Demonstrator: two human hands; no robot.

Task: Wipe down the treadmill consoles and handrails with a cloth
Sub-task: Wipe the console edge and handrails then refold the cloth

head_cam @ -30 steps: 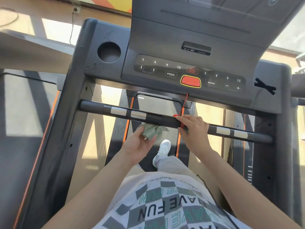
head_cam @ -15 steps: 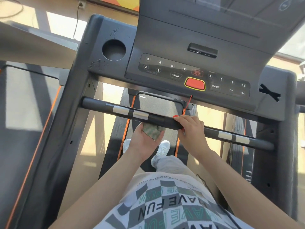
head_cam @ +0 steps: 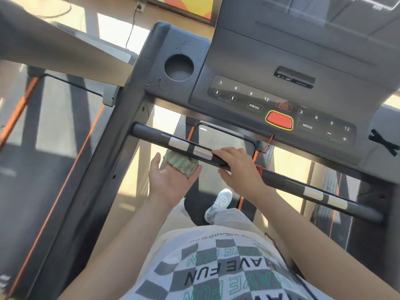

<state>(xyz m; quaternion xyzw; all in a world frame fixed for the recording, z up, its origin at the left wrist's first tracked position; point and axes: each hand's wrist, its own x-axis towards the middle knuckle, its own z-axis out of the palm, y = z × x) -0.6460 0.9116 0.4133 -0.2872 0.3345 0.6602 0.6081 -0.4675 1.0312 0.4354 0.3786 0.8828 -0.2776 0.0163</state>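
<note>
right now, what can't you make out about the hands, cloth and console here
Head view only:
- Fingers of the left hand: covered by the cloth and handrail.
- Where the cloth meets the handrail's underside: hidden by the bar itself.
- The display on the console: cut off by the top edge.
- Print under the incline arrows: too blurred.

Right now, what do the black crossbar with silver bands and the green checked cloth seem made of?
Black crossbar: probably coated metal tube, smooth, semi-matte sheen. Its silver bands: likely bare metal, since they glare in sunlight. Green checked cloth: soft woven fabric, matte, crumpled with a ragged edge.
</note>
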